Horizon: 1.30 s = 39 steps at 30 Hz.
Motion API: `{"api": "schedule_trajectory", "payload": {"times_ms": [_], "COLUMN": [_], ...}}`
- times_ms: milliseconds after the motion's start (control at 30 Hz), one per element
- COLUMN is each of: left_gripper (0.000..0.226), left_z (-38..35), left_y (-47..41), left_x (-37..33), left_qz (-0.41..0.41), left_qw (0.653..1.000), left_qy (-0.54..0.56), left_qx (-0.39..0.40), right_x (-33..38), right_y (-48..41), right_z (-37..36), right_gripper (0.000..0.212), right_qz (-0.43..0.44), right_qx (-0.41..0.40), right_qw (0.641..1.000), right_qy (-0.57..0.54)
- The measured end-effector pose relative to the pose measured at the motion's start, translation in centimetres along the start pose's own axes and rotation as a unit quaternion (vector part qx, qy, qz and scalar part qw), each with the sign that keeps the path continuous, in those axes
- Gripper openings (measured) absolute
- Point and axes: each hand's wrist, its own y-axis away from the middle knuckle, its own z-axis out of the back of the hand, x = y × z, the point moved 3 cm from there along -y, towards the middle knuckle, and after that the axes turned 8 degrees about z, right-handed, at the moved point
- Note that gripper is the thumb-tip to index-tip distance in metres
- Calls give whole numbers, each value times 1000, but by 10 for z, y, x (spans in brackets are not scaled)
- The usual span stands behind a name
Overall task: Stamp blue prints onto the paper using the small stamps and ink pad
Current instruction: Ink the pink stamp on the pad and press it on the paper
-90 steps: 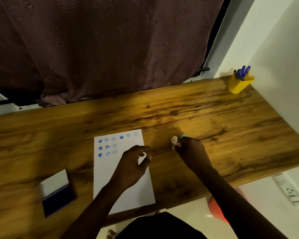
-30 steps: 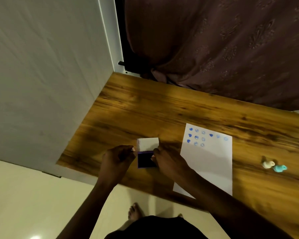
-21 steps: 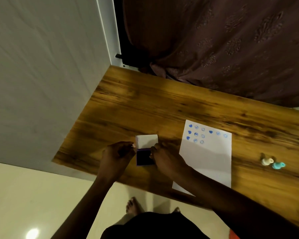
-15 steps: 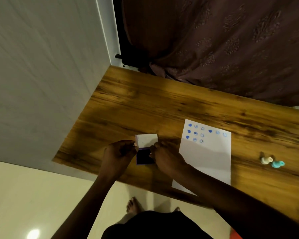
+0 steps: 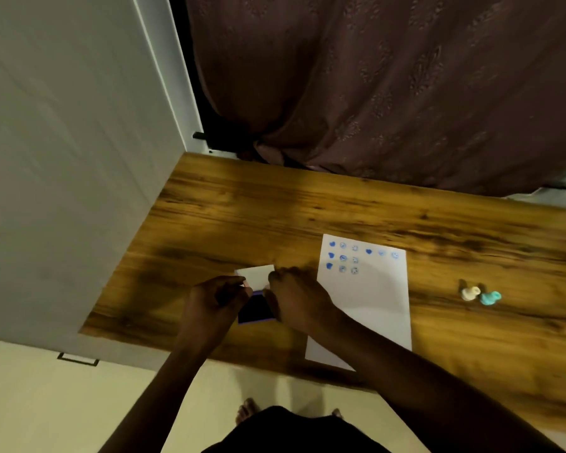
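Note:
A small ink pad (image 5: 255,310) with a dark blue pad lies near the table's front left, its white lid (image 5: 257,275) tilted up at the far side. My left hand (image 5: 213,302) grips the lid's left edge. My right hand (image 5: 296,302) holds its right edge, with the arm crossing the paper's near corner. The white paper (image 5: 368,299) lies to the right and carries several blue prints near its top. Two small stamps, one cream (image 5: 470,293) and one teal (image 5: 489,298), rest on the wood further right, away from both hands.
The wooden table (image 5: 307,210) ends at a white wall (image 5: 62,158) on the left and a dark curtain (image 5: 389,86) behind. The table's front edge runs just below my wrists, with pale floor and my feet under it.
Three seconds ago my hands were near the stamps and paper; both have moved to the ink pad. Over the last second the white lid has tipped down toward the pad.

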Motion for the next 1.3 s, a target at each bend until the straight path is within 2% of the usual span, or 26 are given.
{"api": "schedule_trajectory", "payload": {"times_ms": [67, 133, 333, 433, 733, 900, 1067, 1300], "left_gripper": [12, 11, 11, 9, 29, 43, 29, 26], "left_z": [-6, -14, -48, -69, -109, -115, -117, -119], "left_y": [1, 3, 6, 8, 13, 15, 13, 10], "left_x": [0, -1, -10, -12, -13, -23, -26, -30], "left_qz": [11, 22, 32, 41, 61, 31, 42, 48], "left_qw": [1000, 1000, 998, 996, 993, 995, 994, 992], "left_qy": [-4, -1, -18, -39, -26, -54, -65, -83], "left_qx": [5, 19, 48, 71, 98, 84, 79, 81], "right_x": [-9, -27, -113, -152, -198, -201, -204, -203], "right_y": [6, 17, 63, 82, 81, 73, 69, 67], "right_z": [17, 28, 49, 56, 53, 40, 33, 25], "right_gripper": [30, 32, 35, 31, 22, 25, 30, 37], "right_qz": [-33, -83, -224, -266, -281, -268, -254, -260], "right_qx": [-81, -114, -137, -138, -99, -99, -90, -85], "right_qw": [994, 985, 954, 945, 950, 953, 957, 955], "right_qy": [-59, -96, -147, -131, -91, -103, -111, -118]}}
